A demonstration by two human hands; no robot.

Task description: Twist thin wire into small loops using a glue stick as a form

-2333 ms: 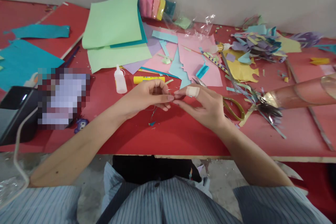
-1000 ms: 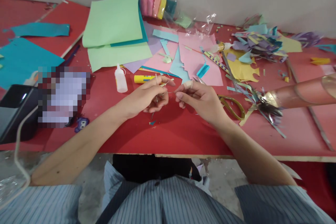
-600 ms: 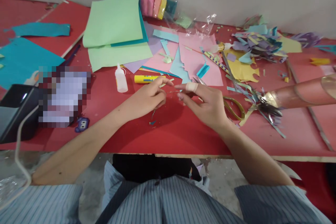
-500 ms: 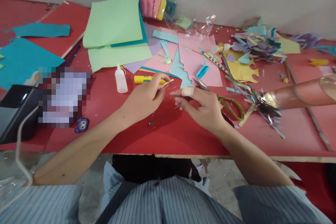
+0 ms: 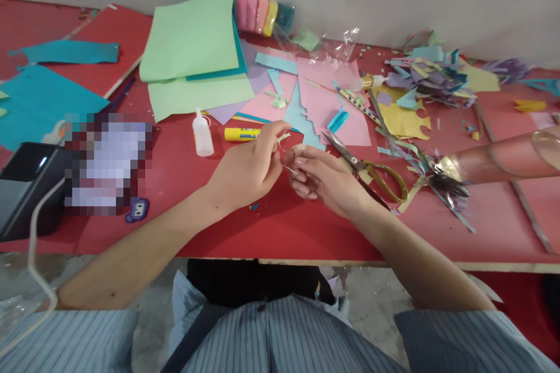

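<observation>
My left hand (image 5: 258, 160) is closed in a pinch, and the end of a narrow pale green paper strip (image 5: 284, 136) sticks out past its fingertips. A thin white strand (image 5: 289, 169), perhaps thread, runs in the small gap between my hands. My right hand (image 5: 326, 173) pinches at that strand with thumb and forefinger, the other fingers curled below. Just behind the left hand lies a yellow glue stick (image 5: 241, 134). Scissors with olive handles (image 5: 385, 178) rest beside the right hand, blades open.
A white glue bottle (image 5: 202, 135) stands left of the glue stick. Green paper sheets (image 5: 192, 35), pink paper (image 5: 335, 93) and a pile of paper scraps (image 5: 431, 73) lie behind. A phone (image 5: 109, 163) is on the left, a pinkish tube (image 5: 503, 154) on the right.
My right hand has turned and closed, its thumb now against the forefinger, and has come nearer the left hand. The scissors show more fully. My left hand has barely moved.
</observation>
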